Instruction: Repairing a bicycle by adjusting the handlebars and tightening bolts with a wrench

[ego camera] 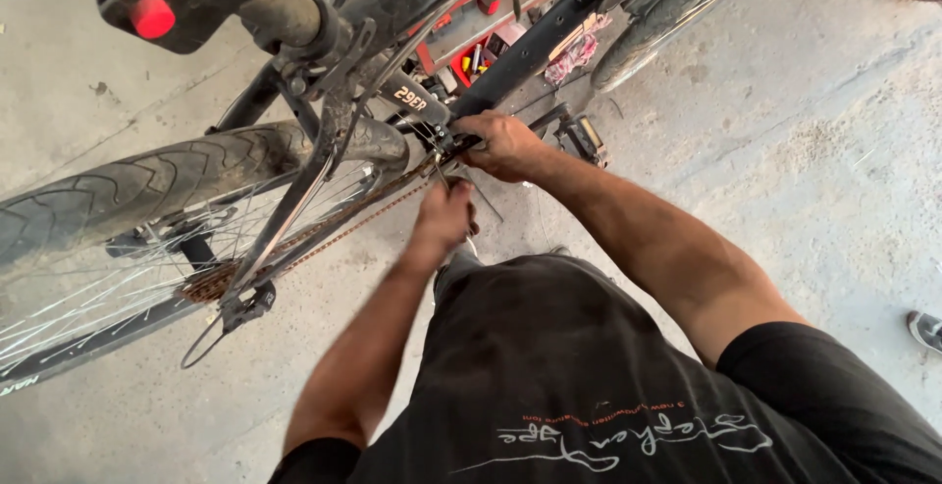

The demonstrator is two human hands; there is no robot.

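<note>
Concrete floor (785, 151) lies under a bicycle (294, 180); the right hand (505, 143) fingers grip its frame, the left hand (444, 214) fingers curl around a thin tool by the chain (334, 234).

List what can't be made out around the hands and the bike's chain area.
- Head view: what the left hand grips; its own fingers cover it.
- Part under the right hand; the hand hides it.
- Front end of the rusty chain; lost behind both hands.
- Rear tyre; cut off by the left edge.
- Items in the red tray; too small, blocked by the frame.
</note>
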